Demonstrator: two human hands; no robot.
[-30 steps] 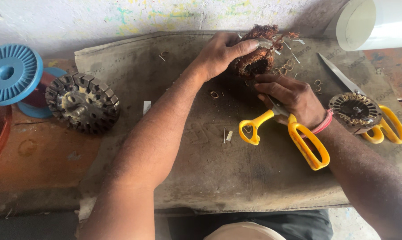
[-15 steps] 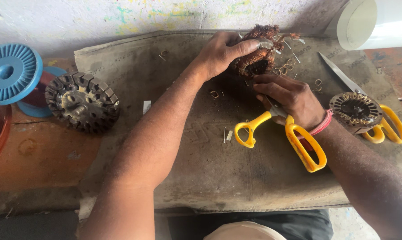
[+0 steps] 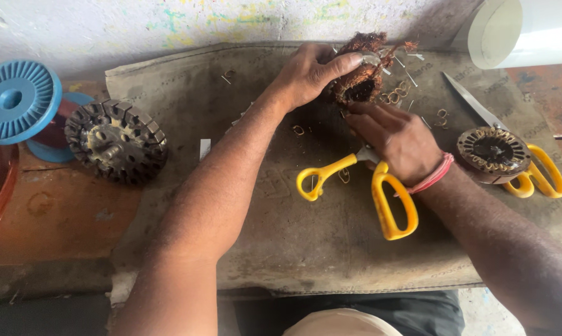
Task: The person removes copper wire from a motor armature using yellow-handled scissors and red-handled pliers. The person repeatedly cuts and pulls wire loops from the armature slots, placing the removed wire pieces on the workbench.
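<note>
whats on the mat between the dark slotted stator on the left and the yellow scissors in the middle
In the head view, the left forearm crosses that stretch above the mat; a small white strip lies there too.

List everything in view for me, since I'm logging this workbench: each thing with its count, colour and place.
wound stator core: 1, reddish-brown copper, top centre of the mat, between both hands
yellow scissors: 1, yellow handles, mat centre, under the right hand
second scissors: 1, yellow handles, steel blade, right edge of the mat
small stator: 1, dark with copper, resting on the second scissors
bare stator: 1, dark grey, left of the mat
spool: 1, blue, far left
wire clippings: many, coppery and white, scattered near the core
mat: 1, grey-brown, covering the bench
white cylinder: 1, top right
left hand: gripping the core
right hand: fingers at the core's underside
</note>
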